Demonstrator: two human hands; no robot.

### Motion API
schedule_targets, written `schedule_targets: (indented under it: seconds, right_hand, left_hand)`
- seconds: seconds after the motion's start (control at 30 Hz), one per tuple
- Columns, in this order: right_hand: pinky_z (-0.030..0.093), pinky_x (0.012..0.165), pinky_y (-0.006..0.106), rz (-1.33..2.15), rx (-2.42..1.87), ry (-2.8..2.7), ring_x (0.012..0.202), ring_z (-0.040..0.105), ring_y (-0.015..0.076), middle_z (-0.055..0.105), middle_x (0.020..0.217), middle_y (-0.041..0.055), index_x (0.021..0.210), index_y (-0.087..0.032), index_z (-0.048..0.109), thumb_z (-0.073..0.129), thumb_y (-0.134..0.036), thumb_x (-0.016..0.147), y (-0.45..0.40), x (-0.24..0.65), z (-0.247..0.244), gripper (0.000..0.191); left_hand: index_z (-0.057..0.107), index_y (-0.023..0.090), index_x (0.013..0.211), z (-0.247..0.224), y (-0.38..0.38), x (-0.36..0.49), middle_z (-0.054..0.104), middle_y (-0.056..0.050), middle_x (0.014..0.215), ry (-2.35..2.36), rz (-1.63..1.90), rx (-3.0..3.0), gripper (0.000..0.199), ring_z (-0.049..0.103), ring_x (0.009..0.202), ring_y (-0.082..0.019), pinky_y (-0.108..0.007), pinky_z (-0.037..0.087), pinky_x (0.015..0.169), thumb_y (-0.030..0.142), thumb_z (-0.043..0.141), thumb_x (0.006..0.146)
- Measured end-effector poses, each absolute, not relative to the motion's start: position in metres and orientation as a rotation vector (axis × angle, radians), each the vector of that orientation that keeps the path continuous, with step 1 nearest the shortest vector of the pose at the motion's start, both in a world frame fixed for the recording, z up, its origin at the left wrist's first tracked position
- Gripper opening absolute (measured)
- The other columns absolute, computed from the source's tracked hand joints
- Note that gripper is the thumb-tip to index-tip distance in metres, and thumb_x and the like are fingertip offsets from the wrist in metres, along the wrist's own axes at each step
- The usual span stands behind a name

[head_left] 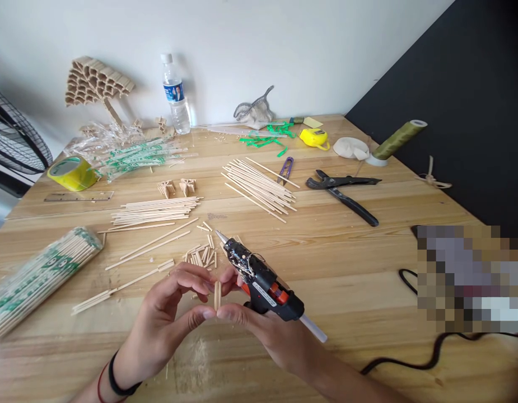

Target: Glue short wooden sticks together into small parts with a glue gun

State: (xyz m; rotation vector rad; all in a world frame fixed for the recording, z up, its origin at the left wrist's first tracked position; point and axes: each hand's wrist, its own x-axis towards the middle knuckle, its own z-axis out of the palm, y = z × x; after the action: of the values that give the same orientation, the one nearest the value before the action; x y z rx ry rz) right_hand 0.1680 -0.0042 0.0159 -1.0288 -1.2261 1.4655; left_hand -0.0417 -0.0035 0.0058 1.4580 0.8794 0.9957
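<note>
My left hand [164,316] pinches a pair of short wooden stick pieces [217,295], held upright side by side between fingertips and thumb. My right hand [267,330] is wrapped around a black hot glue gun [256,274], while its thumb and a fingertip also touch the same short pieces. The gun's nozzle points up and left, and a clear glue stick [313,328] sticks out of its back. Behind the fingers lies a loose pile of cut stick pieces [204,256], partly hidden by my hands.
Long sticks [158,211] lie left of centre, with more [261,190] further right. Pliers [346,193], purple snips [286,169], a yellow tape measure [313,137], a water bottle [175,98] and a stick-built tree shape [94,84] stand or lie behind. A packed stick bundle [44,280] and black cable [427,358] flank me.
</note>
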Motion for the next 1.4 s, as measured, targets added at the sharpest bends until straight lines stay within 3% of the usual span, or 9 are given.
schedule_targets:
  seconds: [0.27,0.67,1.03,1.3,1.4]
  right_hand:
    - [0.056,0.099,0.034,1.552,-1.02,-1.16,0.101,0.07,0.0212,0.073,0.099,0.001,0.099,-0.024,0.069,0.088,-0.033,0.08,-0.0037,0.1687,0.0176,0.029]
    - [0.059,0.091,0.034,1.523,-1.01,-1.195,0.096,0.073,0.0215,0.074,0.096,0.0023,0.104,-0.022,0.07,0.088,-0.027,0.081,-0.0022,0.1693,0.013,0.03]
    - [0.061,0.092,0.038,1.529,-0.982,-1.189,0.098,0.074,0.0234,0.075,0.099,0.0037,0.107,-0.022,0.069,0.089,-0.026,0.08,-0.0026,0.1687,0.0118,0.033]
    - [0.061,0.093,0.035,1.525,-1.003,-1.193,0.099,0.073,0.0222,0.074,0.102,0.0028,0.107,-0.023,0.07,0.089,-0.025,0.08,-0.003,0.1701,0.0165,0.033]
    - [0.06,0.095,0.032,1.545,-1.0,-1.186,0.101,0.073,0.0204,0.075,0.104,0.0017,0.107,-0.023,0.07,0.089,-0.024,0.079,-0.0025,0.1706,0.0168,0.034]
  left_hand:
    - [0.068,0.028,0.108,0.003,-0.0034,-0.0437,0.068,-0.005,0.12,0.885,0.984,1.482,0.016,0.065,0.118,-0.021,-0.033,0.055,0.102,0.017,0.072,0.097]
    - [0.068,0.028,0.107,0.0026,-0.0018,-0.0422,0.069,-0.004,0.116,0.891,0.992,1.534,0.016,0.065,0.115,-0.019,-0.03,0.053,0.1,0.016,0.073,0.097]
    - [0.07,0.026,0.105,0.0045,-0.003,-0.0416,0.07,-0.005,0.114,0.881,1.021,1.513,0.017,0.064,0.115,-0.02,-0.031,0.053,0.101,0.013,0.074,0.095]
    - [0.069,0.027,0.108,0.0039,-0.0024,-0.0408,0.069,-0.006,0.116,0.868,1.021,1.494,0.02,0.063,0.117,-0.02,-0.032,0.053,0.104,0.013,0.074,0.095]
    - [0.069,0.028,0.108,0.0058,-0.0025,-0.0405,0.069,-0.007,0.117,0.878,1.029,1.491,0.019,0.064,0.115,-0.02,-0.03,0.056,0.098,0.014,0.073,0.096]
